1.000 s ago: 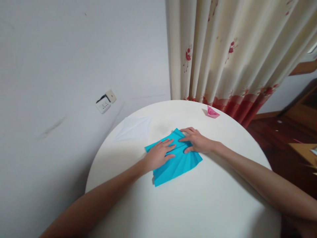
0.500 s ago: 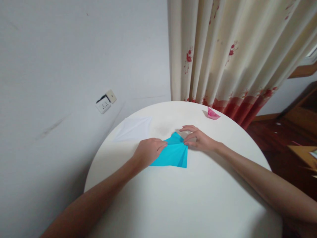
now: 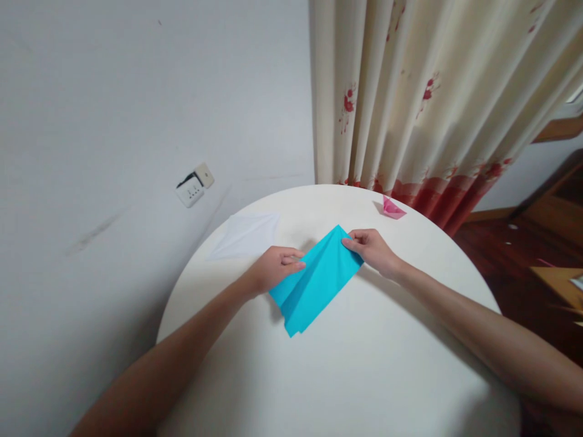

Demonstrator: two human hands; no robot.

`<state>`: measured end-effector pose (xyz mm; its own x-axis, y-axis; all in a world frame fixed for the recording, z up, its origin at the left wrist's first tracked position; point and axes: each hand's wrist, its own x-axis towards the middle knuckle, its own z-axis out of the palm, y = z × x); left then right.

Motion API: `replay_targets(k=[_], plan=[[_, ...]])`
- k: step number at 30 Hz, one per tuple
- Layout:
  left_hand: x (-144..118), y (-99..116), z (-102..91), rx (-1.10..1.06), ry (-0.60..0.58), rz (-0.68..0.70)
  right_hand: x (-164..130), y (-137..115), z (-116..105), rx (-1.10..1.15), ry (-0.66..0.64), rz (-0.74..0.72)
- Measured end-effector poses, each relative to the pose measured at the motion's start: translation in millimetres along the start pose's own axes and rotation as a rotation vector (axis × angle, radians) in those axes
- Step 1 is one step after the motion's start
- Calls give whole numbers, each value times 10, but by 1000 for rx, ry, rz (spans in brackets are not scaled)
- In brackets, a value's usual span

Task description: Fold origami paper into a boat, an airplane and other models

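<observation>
- The folded blue paper is held over the middle of the round white surface, with its long axis running diagonally from the near left to the far right.
- The paper's left edge is pinched by the closed fingers of the left hand; its far right corner is pinched in the same way by the right hand.
- A white sheet is laid flat on the surface to the far left, and a small pink folded piece is set near the far rim, well apart from the hands.
- Bare room is seen on the near half of the surface.
- The paper is seen layered, with a long crease and a pointed near end.
- The far rim is backed by a wall with a socket and by a flowered curtain.
</observation>
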<state>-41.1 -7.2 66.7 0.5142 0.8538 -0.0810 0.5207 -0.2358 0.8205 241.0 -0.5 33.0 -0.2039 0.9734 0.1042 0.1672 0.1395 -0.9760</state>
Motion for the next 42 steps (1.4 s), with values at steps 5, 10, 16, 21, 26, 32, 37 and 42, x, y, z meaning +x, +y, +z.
replay_targets(k=[5,10,16,21,26,32,37,42], plan=[[78,-175,181,210,129,121,53,207,45,-245,-101,11],[21,-137,657,578,12,369,91,351,110,-458,-182,-85],[-71,-130,935,821,-161,324,44,209,53,-874,-58,-147],[-51,-184,957,846,-87,372,-279,98,394,-906,28,-397],[-34,-192,983,844,-38,378,-647,314,668,-825,-158,-355],[-27,-190,982,880,-25,370,-780,373,567,-1077,-115,-186],[8,-273,977,898,-4,379,-749,327,556,-1164,-116,-149],[268,-372,875,916,29,345,-457,355,433,-1161,-164,-185]])
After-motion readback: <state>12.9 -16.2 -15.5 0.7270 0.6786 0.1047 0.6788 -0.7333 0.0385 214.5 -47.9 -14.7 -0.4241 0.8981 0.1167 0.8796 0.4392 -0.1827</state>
